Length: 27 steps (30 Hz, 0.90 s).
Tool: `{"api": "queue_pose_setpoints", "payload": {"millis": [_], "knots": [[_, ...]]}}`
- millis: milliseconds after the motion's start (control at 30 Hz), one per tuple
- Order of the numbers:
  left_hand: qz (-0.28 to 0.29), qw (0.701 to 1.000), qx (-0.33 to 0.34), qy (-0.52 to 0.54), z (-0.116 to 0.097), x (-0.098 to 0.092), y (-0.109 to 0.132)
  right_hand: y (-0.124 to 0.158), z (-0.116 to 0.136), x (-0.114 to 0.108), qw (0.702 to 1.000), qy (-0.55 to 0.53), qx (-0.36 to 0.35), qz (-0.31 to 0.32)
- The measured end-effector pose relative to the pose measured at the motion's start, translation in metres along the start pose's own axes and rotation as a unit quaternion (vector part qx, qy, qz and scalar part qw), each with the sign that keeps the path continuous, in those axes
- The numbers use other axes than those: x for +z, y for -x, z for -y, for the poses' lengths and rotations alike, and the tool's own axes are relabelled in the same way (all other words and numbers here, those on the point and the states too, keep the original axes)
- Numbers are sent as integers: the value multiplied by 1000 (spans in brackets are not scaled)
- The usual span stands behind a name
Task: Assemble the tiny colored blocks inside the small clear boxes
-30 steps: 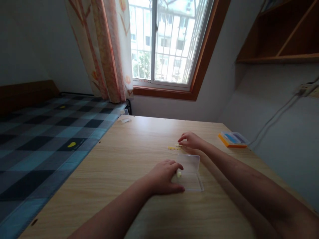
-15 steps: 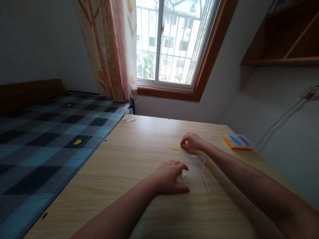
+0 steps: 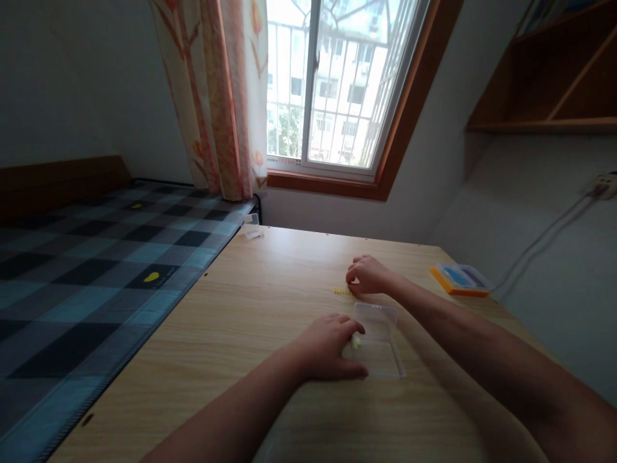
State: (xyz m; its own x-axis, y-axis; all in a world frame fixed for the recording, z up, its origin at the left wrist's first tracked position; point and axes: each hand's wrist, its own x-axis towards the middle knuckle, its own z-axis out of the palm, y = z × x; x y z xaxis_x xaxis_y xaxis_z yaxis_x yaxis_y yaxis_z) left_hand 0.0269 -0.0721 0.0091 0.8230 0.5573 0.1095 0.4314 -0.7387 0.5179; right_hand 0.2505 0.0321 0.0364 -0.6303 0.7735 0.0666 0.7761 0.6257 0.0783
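Observation:
A clear plastic box (image 3: 378, 357) lies on the table with its lid raised at the far side. My left hand (image 3: 332, 347) holds it from the left, thumb at the near edge and index finger by the hinge side. Beside that index finger is a small pale yellow piece (image 3: 357, 341); whether the finger touches it is unclear. Farther back, a short row of small yellow pieces (image 3: 342, 292) lies on the wood. My right hand (image 3: 369, 274) is closed in a pinch at the row's right end, on what looks like a small yellow piece mostly hidden by the fingertips.
An orange case with a clear lid (image 3: 460, 280) stands at the table's right edge. At the far left corner sits a small clear container (image 3: 252, 222). A bed with a checked cover (image 3: 120, 257) adjoins the wooden table (image 3: 231, 308) on the left.
My right hand has shifted very slightly left, its fingers still pinched by the row. The left hand stays on the box. The whole view has tilted slightly.

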Motion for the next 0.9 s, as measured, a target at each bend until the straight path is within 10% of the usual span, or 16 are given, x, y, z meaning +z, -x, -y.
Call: {"api": "queue_pose_setpoints", "payload": {"millis": [233,467,633,900], "knots": [[3,1000,1,5,0,-1,0,18,-21,-23,994,-28,32,-105],[10,1000,-6,6,-3,-3,-1,101,7,-72,960,-130,-10,-248],[12,1000,-9,5,-4,-3,-2,143,57,-57,955,-263,-18,-133],[15,1000,-11,4,-5,-4,-3,135,84,-17,980,-197,0,9]]}}
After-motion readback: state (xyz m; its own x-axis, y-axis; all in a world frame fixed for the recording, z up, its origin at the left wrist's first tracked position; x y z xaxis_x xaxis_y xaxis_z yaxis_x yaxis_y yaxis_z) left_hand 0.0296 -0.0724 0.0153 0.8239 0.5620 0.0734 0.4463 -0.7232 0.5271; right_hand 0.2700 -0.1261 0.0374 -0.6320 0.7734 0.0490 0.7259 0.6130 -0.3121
